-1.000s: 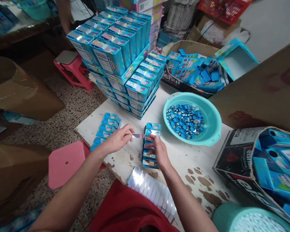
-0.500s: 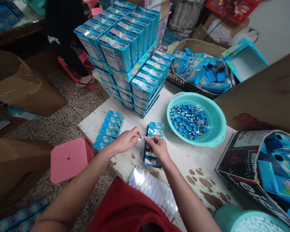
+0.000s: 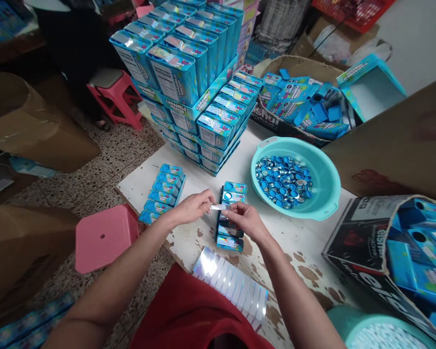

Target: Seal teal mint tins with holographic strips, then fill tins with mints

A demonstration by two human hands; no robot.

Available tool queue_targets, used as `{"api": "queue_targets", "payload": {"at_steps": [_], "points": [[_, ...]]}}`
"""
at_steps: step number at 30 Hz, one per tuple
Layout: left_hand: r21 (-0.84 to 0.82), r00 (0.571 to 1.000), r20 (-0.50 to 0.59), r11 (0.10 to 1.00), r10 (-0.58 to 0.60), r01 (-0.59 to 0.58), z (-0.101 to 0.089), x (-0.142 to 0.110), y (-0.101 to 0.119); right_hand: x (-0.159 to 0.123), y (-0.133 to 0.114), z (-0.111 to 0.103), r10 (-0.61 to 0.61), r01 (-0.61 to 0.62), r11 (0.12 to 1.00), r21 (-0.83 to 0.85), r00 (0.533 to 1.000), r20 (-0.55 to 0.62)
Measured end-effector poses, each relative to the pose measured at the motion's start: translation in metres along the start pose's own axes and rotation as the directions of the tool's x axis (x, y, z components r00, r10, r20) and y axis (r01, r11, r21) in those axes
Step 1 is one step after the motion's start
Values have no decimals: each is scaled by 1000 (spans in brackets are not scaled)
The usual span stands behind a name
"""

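A small pale sticker strip (image 3: 218, 207) is stretched between my two hands, above a row of small blue boxes (image 3: 230, 243). Its left end is pinched by the fingertips of my left hand (image 3: 194, 206). My right hand (image 3: 247, 220) grips the other end and partly covers the middle boxes of the row. One box near the far end of that row has a round pale spot on its top. On the table by my body lies a shiny sheet of sticker strips (image 3: 236, 286). Left of my left hand sits a second row of blue boxes (image 3: 162, 196).
Stacked trays of blue boxes (image 3: 176, 80) stand at the table's far side. To the right is a turquoise basin (image 3: 323, 179) of blue and silver caps. Cartons (image 3: 352, 261) of blue packaging flank it. A pink stool (image 3: 105, 237) stands left.
My right hand has shifted slightly right and its fingers have opened out a little, showing more of the strip. In the background, a person has moved left, uncovering a red stool.
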State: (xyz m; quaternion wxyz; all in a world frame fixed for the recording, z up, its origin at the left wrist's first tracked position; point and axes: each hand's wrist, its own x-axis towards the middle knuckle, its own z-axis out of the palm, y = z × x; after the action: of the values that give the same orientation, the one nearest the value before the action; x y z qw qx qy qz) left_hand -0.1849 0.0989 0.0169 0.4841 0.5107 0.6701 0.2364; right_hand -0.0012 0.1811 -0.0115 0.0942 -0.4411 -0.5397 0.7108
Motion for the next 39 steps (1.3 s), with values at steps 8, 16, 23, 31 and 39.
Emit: {"api": "queue_targets", "payload": {"at_steps": [8,16,23,31,39], "points": [[-92,997,-34,993,72,-75,14,40,-16,20,7,-15,-145,47,908,-417,967,-207],[-89,997,-77,996,16,-23,23,72,-24,44,-8,-10,-192,-121,715,-688,913,-360],[83,910,-292,940,-296,332,43,60,-36,21,0,-7,-256,-244,620,-746,835,-486],[-121,973,-221,992,-59,32,91,41,-35,34,12,-3,-10,-441,608,-660,827,-562],[180,903,-110,886,-414,428,109,-31,-70,1,47,-23,-225,22,910,-414,865,-449]]}}
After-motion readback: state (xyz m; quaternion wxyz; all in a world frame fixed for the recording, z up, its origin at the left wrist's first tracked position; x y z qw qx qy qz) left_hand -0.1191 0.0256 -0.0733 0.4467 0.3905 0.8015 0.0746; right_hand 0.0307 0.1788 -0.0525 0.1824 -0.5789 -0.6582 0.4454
